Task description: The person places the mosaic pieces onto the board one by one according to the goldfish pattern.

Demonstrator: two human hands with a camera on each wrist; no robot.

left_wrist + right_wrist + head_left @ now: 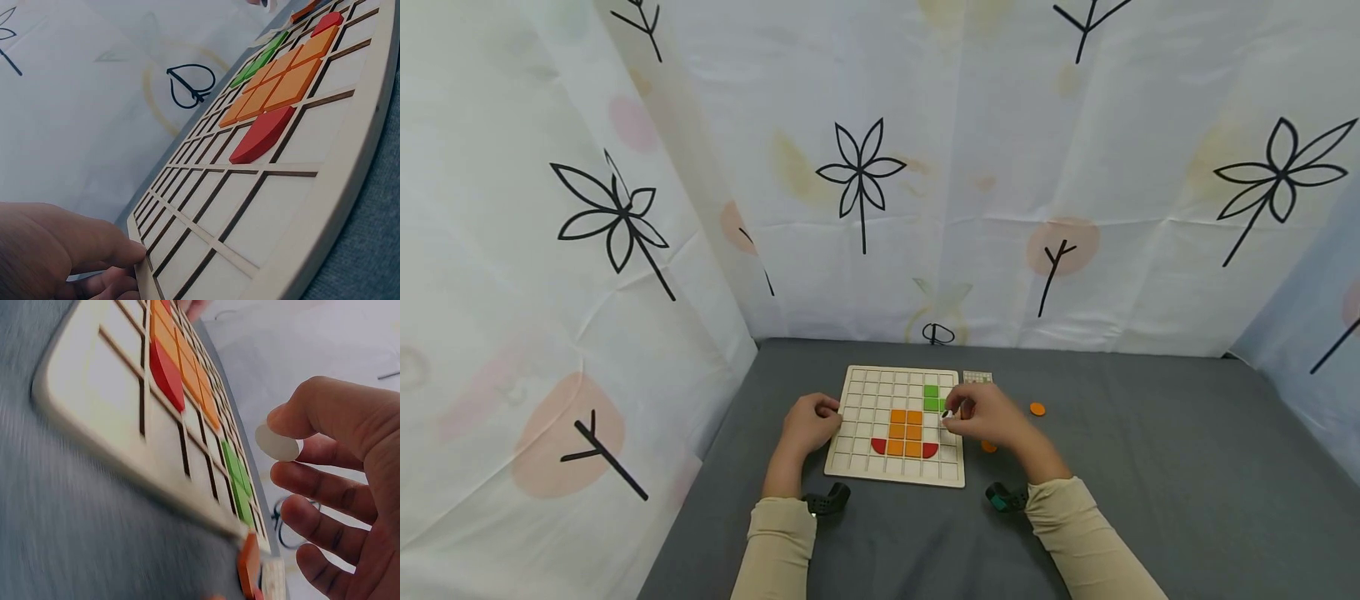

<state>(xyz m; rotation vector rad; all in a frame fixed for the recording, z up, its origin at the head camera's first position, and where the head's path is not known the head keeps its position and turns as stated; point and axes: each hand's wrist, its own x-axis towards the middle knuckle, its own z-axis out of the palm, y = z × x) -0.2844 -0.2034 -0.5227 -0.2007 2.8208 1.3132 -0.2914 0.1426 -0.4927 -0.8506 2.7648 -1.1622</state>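
A wooden grid board (895, 477) lies on the grey table. Set in its cells are several orange squares (898, 432), green squares (931, 391) and two red curved pieces (878, 447), one on each side of the lowest orange row. My left hand (810, 427) holds the board's left edge, a fingertip on the rim (145, 275) and the other fingers bent beside it. Above the board's right side, my right hand (985, 414) pinches a small white disc (278, 444) between thumb and index finger. A dark mark shows on the disc in the head view.
A small patterned card (977, 377) lies behind the right hand. To the right of the board are an orange disc (1037, 409) and another orange piece (989, 447), partly hidden by the right arm. A patterned white curtain (895, 283) stands behind the table.
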